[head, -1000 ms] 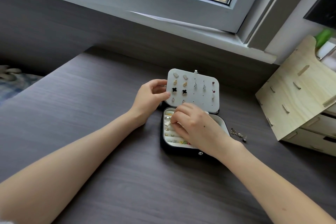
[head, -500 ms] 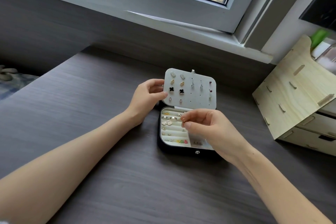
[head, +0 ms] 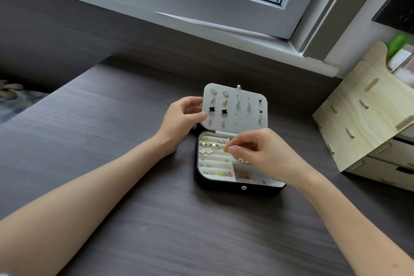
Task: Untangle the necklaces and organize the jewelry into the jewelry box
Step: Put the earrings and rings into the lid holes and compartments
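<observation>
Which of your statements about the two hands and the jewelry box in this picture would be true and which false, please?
1. The left hand holds the left edge of the earring panel. True.
2. The jewelry box is closed. False: it is open, and rings show in its padded rows.
3. The right hand pinches a small gold piece over the ring rows. True.
4. The black clover earrings lie in the bottom tray. False: they are pinned side by side on the earring panel.
5. The wooden organizer stands left of the box. False: it stands to the right.
</observation>
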{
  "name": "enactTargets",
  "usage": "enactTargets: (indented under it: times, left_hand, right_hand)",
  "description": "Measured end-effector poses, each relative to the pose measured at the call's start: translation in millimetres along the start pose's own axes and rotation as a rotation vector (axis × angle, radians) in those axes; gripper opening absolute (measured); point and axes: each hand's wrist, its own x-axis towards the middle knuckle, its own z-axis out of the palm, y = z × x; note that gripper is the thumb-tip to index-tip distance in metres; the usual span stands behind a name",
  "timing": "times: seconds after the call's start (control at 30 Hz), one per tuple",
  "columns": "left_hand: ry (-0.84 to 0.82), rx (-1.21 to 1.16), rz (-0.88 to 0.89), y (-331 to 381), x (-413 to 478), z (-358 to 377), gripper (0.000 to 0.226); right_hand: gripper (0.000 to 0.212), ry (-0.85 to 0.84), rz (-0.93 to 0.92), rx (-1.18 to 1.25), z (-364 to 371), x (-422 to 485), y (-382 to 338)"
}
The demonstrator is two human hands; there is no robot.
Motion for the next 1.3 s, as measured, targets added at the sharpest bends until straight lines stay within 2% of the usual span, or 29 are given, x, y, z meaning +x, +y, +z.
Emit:
enactTargets:
  times: [0.1,0.23,0.47,0.8,1.07,1.3]
  left_hand:
    - [0.004,0.006,0.008,0.3,0.0,0.5,0.032]
    - [0.011,-0.001,0.012,0.2,-0.2,1.4,0.033]
    - [0.031,0.063,0.047,-0.3,0.2,1.3,0.033]
    - [0.038,0.061,0.049,-2.2,1.4,0.7,0.033]
    - [0.033,0.064,0.04,1.0,-1.1,1.7,0.039]
    - [0.046,0.081,0.04,-0.5,0.8,1.2,0.035]
  right_hand:
    - [0.016,-0.059,0.014,-0.146,-8.7,7.7,-5.6]
    - [0.02,-0.195,0.114,-0.168,-15.7,15.4,-14.0]
    - [0.024,-0.3,0.204,-0.211,-8.5,26.3,-22.0]
    - [0.025,-0.345,0.268,-0.297,-18.0,38.9,-16.7]
    - [0.02,-0.447,0.276,-0.391,-20.8,51.3,-24.6]
    - [0.02,-0.346,0.219,-0.439,-13.7,52.5,-25.6]
